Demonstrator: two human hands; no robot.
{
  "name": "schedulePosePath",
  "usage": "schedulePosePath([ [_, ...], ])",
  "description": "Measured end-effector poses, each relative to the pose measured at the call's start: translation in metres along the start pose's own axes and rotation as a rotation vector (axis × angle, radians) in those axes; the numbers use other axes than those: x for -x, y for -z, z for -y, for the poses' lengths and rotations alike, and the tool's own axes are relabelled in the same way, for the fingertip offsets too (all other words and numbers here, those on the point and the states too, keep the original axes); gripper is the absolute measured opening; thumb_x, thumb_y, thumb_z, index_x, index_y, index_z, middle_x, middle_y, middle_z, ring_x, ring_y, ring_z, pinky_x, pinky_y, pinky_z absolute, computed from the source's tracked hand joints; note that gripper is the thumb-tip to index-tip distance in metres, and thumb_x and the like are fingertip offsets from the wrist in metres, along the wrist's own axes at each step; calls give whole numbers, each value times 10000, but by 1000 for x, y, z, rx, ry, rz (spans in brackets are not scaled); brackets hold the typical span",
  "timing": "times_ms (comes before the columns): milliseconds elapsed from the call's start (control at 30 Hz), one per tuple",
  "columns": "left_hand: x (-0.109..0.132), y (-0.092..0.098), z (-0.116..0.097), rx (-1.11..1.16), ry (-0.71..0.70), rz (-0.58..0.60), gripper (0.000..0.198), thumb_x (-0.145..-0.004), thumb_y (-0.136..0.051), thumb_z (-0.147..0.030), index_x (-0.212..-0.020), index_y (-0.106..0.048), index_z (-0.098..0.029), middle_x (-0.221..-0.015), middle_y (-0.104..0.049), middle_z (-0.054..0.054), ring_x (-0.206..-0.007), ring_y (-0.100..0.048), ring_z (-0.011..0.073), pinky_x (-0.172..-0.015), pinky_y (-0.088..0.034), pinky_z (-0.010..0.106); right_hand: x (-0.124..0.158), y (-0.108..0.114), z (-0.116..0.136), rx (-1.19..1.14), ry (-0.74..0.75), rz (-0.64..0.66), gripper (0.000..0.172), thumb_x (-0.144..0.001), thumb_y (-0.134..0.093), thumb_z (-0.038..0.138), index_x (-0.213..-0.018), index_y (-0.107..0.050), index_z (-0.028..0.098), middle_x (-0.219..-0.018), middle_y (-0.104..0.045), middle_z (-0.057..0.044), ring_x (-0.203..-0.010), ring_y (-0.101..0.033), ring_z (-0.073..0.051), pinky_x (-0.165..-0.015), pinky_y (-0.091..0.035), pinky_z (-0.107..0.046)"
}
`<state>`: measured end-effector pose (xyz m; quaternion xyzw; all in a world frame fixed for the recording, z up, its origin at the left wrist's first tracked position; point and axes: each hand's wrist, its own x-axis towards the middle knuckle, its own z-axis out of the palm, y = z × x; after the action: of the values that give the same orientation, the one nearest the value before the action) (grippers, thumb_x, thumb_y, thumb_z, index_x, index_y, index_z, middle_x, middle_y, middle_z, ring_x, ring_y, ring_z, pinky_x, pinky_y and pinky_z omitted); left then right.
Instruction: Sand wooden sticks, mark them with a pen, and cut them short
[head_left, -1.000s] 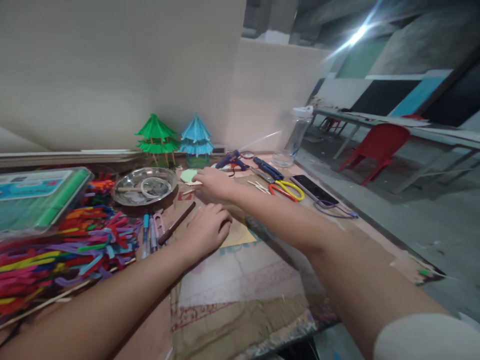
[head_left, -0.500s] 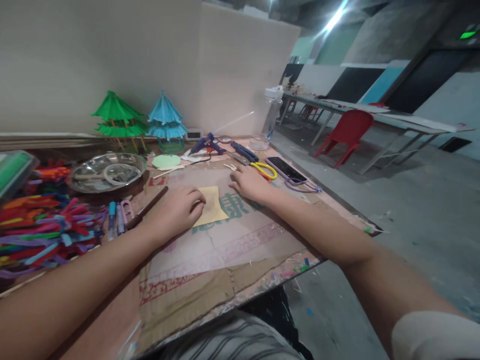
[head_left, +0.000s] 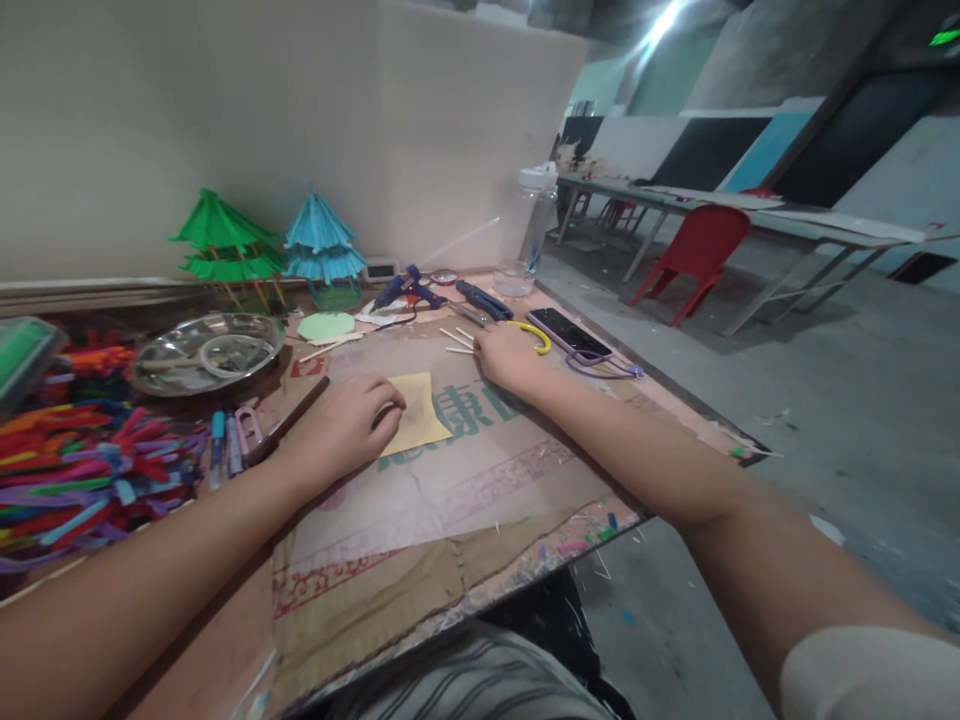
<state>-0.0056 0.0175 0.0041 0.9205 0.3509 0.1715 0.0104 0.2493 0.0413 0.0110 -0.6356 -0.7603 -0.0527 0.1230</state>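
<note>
My left hand [head_left: 352,425] rests at the left part of a yellow square of paper [head_left: 420,405]. Its fingers are curled, with thumb and forefinger nearly meeting; anything inside them is hidden. Farther right, my right hand [head_left: 514,360] is low over the table with bent fingers, beside several thin pale sticks [head_left: 459,338]. It partly covers scissors with a yellow handle [head_left: 541,340]. Whether its fingertips grip a stick or only touch the tabletop cannot be made out. Under both hands lies a printed cardboard sheet [head_left: 450,480].
Colourful fuzzy strips [head_left: 90,470] and a metal dish [head_left: 150,380] are at left. Green [head_left: 225,225] and blue [head_left: 319,225] pagoda models stand behind. A glue gun [head_left: 405,290], blue-handled tool [head_left: 484,298], phone [head_left: 570,333] and clear bottle [head_left: 525,235] line the back right.
My right hand has shifted slightly right, showing more of the pale sticks and hiding the scissors' orange part. My left hand stays on the yellow paper. The view has turned slightly.
</note>
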Motion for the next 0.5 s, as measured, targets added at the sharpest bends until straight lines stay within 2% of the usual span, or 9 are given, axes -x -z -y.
schedulePosePath([
  [133,0,0,0,14,6,1,231,-906,-427,-266,-929,-644,-186,-984,-661,84,-974,-596,255,-876,-460,406,-1,2,0,-156,-40,-57,271,-849,-454,53,-1000,-678,33,-1049,-671,-259,-1045,-569,-331,-913,-377,-412],
  [200,1,1,-1,26,9,-2,232,-904,-429,-264,-931,-645,-184,-989,-659,87,-973,-595,259,-880,-459,414,1,7,0,-276,-56,-92,263,-838,-471,80,-1021,-659,64,-1003,-674,-214,-998,-577,-301,-882,-395,-393],
  [267,2,1,-2,42,15,-10,225,-899,-438,-261,-919,-649,-189,-979,-661,85,-963,-599,258,-878,-461,414,4,13,3,-432,-46,-100,265,-833,-478,131,-1047,-632,103,-893,-669,-127,-860,-589,-238,-794,-428,-349],
  [367,4,2,-3,85,32,-36,204,-890,-461,-248,-880,-657,-196,-945,-678,76,-929,-616,248,-853,-474,397,10,17,16,-703,15,-51,293,-812,-424,186,-1042,-601,144,-695,-584,0,-640,-531,-153,-642,-429,-276],
  [500,8,1,0,179,97,-128,183,-912,-504,-287,-905,-661,-192,-916,-712,57,-876,-642,229,-815,-488,376,11,17,43,-1013,106,70,245,-764,-387,272,-840,-592,162,-559,-460,38,-555,-487,-131,-594,-428,-272],
])
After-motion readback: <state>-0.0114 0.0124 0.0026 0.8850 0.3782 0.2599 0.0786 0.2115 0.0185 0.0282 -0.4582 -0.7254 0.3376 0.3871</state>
